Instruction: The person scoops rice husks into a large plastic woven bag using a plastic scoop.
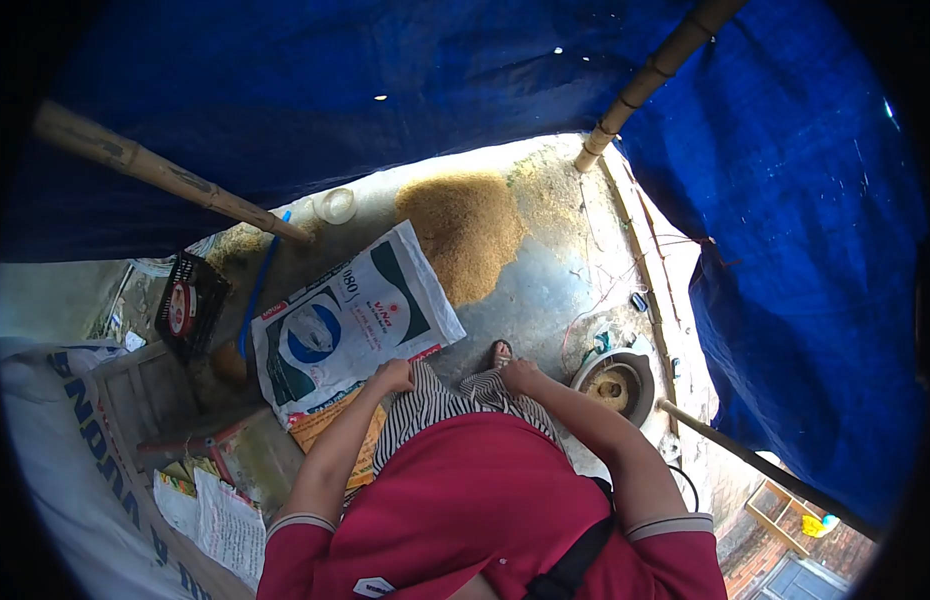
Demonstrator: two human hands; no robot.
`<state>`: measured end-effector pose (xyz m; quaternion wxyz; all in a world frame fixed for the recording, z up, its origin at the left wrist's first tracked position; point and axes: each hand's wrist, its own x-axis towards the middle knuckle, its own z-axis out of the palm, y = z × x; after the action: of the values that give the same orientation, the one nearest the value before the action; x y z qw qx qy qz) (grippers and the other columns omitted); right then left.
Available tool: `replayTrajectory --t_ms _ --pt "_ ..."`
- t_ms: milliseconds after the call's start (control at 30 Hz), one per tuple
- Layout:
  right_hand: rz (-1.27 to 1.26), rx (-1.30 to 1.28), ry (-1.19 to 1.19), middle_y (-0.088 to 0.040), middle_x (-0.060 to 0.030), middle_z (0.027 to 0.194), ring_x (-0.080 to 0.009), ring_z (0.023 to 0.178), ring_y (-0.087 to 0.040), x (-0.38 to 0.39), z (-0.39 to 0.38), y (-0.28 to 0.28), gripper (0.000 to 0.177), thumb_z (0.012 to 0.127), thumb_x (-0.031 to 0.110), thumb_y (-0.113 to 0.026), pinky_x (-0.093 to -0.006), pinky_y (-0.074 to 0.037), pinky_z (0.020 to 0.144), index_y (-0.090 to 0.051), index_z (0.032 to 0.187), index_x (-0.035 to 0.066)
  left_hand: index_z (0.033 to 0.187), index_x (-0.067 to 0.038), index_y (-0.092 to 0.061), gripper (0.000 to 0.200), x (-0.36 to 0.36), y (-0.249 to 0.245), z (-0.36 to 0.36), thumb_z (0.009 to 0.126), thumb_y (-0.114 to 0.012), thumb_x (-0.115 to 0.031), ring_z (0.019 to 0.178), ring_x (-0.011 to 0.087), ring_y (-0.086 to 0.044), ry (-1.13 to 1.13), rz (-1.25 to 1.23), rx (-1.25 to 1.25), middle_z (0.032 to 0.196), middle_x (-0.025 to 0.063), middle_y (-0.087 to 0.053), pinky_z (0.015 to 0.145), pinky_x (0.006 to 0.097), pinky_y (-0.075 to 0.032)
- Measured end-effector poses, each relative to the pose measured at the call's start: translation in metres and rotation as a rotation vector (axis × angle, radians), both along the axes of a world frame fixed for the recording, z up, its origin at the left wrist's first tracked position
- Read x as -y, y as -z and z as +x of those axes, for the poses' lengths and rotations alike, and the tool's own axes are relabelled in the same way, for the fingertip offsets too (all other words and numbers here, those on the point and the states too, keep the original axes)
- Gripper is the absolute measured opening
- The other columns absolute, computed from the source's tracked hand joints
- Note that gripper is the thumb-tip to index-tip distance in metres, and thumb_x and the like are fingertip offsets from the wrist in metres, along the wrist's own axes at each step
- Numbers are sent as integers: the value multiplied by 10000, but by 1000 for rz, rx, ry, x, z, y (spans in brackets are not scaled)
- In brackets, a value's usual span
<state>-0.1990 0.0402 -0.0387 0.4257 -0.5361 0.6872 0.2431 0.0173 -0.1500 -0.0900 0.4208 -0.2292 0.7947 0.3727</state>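
Note:
My left hand is closed on the striped trousers at the thigh, close to the lower edge of a large white printed sack. On the other leg, my right hand pinches the same striped cloth near the knee. A sandalled foot shows just above the right hand. To the right of that hand stands a round metal basin with something brown and pale in it. The fingertips of both hands are partly hidden by the cloth folds.
A heap of brown grain lies on the concrete beyond the sack. Bamboo poles hold up a blue tarp. At left are a black crate, a blue hose and bulky sacks. A white bowl sits near one pole.

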Motion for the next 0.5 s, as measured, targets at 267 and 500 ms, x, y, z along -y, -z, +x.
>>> replayTrajectory --t_ms 267,500 --pt "-161 124 -32 -593 -156 957 -317 913 -573 -98 -44 35 242 710 158 -569 -406 -458 792 -619 908 28 870 -6 -535 187 -84 14 -14 736 -540 -136 762 238 -572 -424 -53 -434 789 147 -584 649 354 -440" --pt "224 402 46 -573 -232 970 -346 908 -572 -137 -86 65 389 721 105 -492 -421 -475 726 -496 1095 -2 926 -18 -548 187 -134 -87 -8 821 -531 -172 716 88 -485 -519 635 -169 816 17 -558 624 251 -402"
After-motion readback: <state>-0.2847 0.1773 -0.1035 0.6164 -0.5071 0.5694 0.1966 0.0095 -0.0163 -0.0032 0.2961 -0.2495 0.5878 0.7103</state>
